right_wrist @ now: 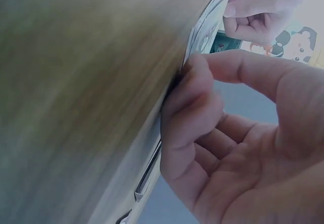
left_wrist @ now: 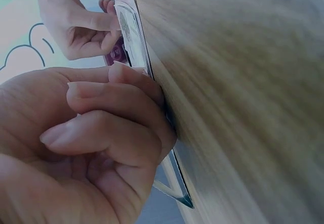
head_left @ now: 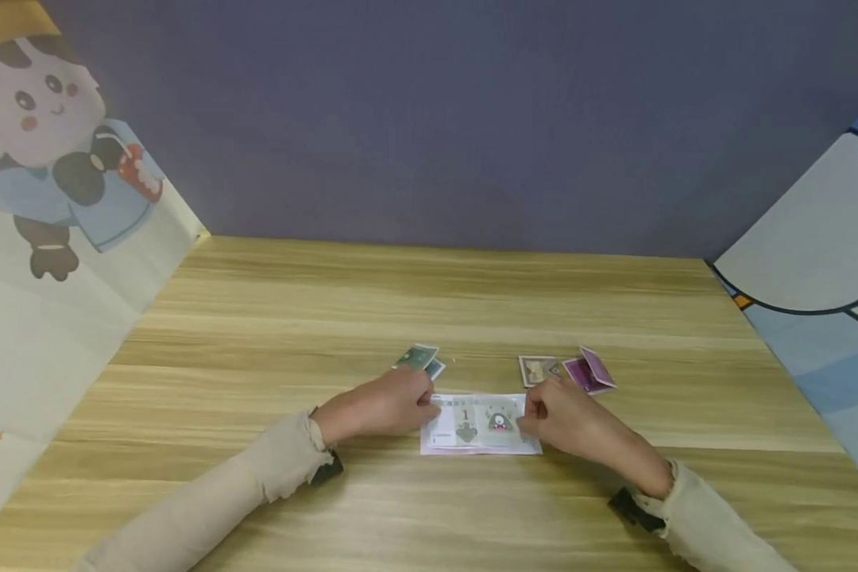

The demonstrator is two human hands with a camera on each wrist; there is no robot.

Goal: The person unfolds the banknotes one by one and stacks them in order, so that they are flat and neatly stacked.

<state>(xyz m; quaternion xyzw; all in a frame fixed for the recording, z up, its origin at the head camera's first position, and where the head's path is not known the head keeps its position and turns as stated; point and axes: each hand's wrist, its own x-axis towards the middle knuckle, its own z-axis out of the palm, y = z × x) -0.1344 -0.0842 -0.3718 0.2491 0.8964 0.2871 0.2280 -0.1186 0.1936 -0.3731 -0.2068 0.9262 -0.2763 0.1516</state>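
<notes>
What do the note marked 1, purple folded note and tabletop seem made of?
Note marked 1: probably paper, matte, with thin edges. Purple folded note: likely paper, finish unclear; its flap stands creased. Tabletop: satin, streaked grain; wood or laminate, unclear.

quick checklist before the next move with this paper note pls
1. Left hand at the left end of the paper note: ok
2. Right hand at its right end: ok
3. Printed "1" facing up: ok
4. Layers lined up: not ok, a pinkish layer shows along the near edge
5. Purple folded paper flat: not ok, flap raised
6. Every layer pinched: cannot tell, fingers hide this
</notes>
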